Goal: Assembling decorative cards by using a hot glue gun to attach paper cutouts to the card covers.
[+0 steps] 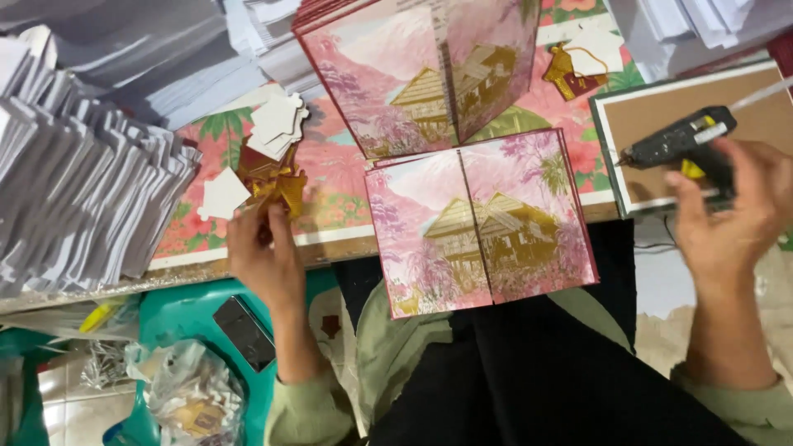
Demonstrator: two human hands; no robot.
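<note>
Head view, looking down at a cluttered work table. The person's left hand (263, 248) reached to a heap of gold cut-out pieces (273, 182) near the table's front edge, its fingers closed on one of them. Just above that heap lay a small stack of white shaped cards (277, 122), and one single white card (223, 195) lay beside it to the left. The right hand (735, 216) was wrapped around the grip of a black glue gun (679, 140) with yellow parts, whose nozzle pointed left over a brown board with a white and dark green border (628, 194). Between the two hands, a pink folded card (481, 221) printed with a gold house and trees lay closed, half on the table's front edge and half over the person's lap. Behind it stood a pile of similar pink cards (388, 74), the top one partly opened. A gold piece with a white tag (578, 62) lay further back on the flowered table cover (330, 177). Stacks of white folded paper (74, 173) filled the left side of the table. Below the table edge, a dark phone (244, 332) rested on a teal plastic stool (190, 318), near a crumpled clear bag (194, 392).
</note>
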